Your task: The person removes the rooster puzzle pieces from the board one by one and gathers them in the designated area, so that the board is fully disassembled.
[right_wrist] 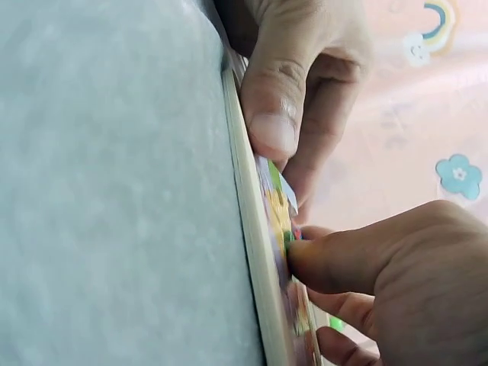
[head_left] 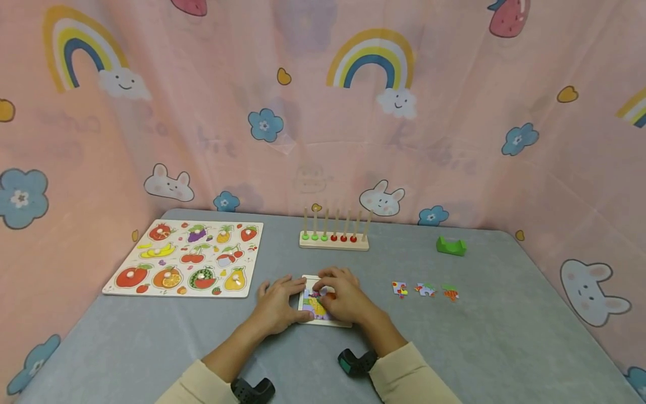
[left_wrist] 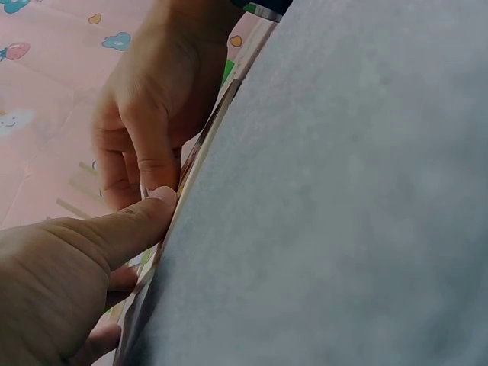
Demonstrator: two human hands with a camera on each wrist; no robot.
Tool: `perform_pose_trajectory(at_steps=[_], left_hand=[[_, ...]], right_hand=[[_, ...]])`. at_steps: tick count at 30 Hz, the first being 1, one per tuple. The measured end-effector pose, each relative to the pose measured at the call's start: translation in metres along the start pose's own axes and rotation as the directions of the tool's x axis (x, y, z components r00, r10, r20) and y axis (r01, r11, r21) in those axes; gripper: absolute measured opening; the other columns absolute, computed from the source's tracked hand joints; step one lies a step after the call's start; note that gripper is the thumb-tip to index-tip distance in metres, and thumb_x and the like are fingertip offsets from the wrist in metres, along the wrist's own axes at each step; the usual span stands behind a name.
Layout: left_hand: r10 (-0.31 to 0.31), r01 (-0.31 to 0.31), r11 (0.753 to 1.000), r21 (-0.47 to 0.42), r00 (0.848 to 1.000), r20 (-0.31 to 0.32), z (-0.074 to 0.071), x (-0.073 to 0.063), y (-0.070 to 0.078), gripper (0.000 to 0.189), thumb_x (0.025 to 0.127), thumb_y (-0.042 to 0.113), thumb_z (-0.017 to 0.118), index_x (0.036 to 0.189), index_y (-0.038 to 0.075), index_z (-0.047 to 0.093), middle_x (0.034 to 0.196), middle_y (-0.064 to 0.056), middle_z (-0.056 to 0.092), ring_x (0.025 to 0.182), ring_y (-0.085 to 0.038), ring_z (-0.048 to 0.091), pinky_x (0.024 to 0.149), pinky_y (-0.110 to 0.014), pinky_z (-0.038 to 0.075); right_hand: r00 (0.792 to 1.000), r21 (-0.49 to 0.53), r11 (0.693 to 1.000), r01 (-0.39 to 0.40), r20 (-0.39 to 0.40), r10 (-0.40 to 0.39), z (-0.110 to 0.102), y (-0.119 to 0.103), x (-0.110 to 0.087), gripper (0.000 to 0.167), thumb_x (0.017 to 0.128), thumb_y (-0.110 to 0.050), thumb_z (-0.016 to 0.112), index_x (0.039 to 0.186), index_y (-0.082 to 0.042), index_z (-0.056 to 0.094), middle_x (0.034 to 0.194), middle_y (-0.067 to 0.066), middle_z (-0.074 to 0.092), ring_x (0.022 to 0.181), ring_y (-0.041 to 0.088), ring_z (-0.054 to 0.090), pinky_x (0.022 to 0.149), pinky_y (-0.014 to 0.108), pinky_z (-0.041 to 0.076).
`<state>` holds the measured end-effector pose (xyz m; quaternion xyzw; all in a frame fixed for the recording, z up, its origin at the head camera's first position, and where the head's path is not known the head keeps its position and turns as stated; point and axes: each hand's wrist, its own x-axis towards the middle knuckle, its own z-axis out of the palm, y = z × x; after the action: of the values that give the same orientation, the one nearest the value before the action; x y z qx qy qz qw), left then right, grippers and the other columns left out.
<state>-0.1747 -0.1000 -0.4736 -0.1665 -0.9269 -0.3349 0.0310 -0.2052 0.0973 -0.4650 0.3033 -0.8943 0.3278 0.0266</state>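
A small jigsaw puzzle in a pale wooden tray lies on the table in front of me, its picture yellow, purple and green. My left hand grips the tray's left side, thumb on the near edge and fingers farther back. Over the tray's right part, my right hand pinches a puzzle piece, which is tilted up from the picture in the right wrist view. The fingers hide much of that piece. To the right lie three loose pieces: one, another and an orange-green one.
A fruit peg board lies at the left. At the back middle stands a wooden counting rack with upright pegs and green and red beads. A green curved block sits at the back right. Patterned pink cloth hangs behind the table.
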Motion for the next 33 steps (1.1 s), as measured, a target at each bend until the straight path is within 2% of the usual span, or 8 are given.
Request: perform_pose_trajectory(at_steps=[4,7,13,22,33], left_hand=[[-0.002,0.002,1.0,0.002,1.0,0.003,-0.0003,0.0004,0.0007,0.064,0.071,0.031,0.087,0.125,0.005,0.065,0.135,0.0,0.056,0.133,-0.03,0.038,0.103,-0.064,0.01],[-0.001,0.001,1.0,0.005,1.0,0.005,-0.0006,0.0008,0.001,0.064,0.07,0.031,0.087,0.125,0.005,0.065,0.135,0.0,0.056,0.133,-0.03,0.038,0.102,-0.064,0.011],[-0.008,0.008,1.0,0.004,1.0,0.004,-0.0006,0.0001,0.0013,0.065,0.07,0.032,0.087,0.124,0.004,0.066,0.135,0.0,0.056,0.133,-0.029,0.038,0.103,-0.063,0.01],[-0.01,0.01,1.0,0.003,1.0,0.012,-0.0011,-0.001,0.002,0.065,0.071,0.032,0.086,0.125,0.003,0.065,0.135,-0.001,0.056,0.133,-0.029,0.038,0.103,-0.064,0.01],[-0.005,0.005,1.0,0.01,1.0,0.011,-0.0014,0.0,0.0026,0.065,0.071,0.032,0.087,0.125,0.004,0.065,0.135,-0.002,0.056,0.133,-0.03,0.038,0.103,-0.065,0.011]], right_hand=[[0.999,0.007,1.0,0.01,-0.04,-0.01,0.0017,-0.0006,-0.0008,0.021,0.076,-0.002,0.065,0.092,-0.015,0.071,0.119,0.006,0.059,0.111,0.031,0.047,0.096,0.059,0.029],[0.997,-0.013,0.999,0.04,-0.065,-0.041,0.0028,0.0006,-0.001,0.021,0.075,-0.002,0.067,0.091,-0.015,0.071,0.111,0.001,0.062,0.105,0.026,0.049,0.093,0.056,0.032],[0.996,-0.025,0.997,0.073,-0.044,-0.074,0.0025,0.001,-0.0016,0.022,0.076,-0.01,0.073,0.098,-0.014,0.073,0.092,-0.008,0.065,0.089,0.014,0.049,0.084,0.047,0.036],[0.998,-0.013,0.998,0.06,-0.01,-0.06,0.0025,-0.0021,-0.0021,0.027,0.077,-0.013,0.077,0.104,-0.01,0.072,0.091,-0.007,0.064,0.09,0.014,0.05,0.085,0.047,0.036],[0.999,-0.013,0.999,0.046,0.016,-0.046,0.0028,-0.0053,-0.0016,0.024,0.077,-0.014,0.077,0.1,-0.012,0.072,0.088,-0.009,0.063,0.086,0.013,0.048,0.081,0.043,0.036]])
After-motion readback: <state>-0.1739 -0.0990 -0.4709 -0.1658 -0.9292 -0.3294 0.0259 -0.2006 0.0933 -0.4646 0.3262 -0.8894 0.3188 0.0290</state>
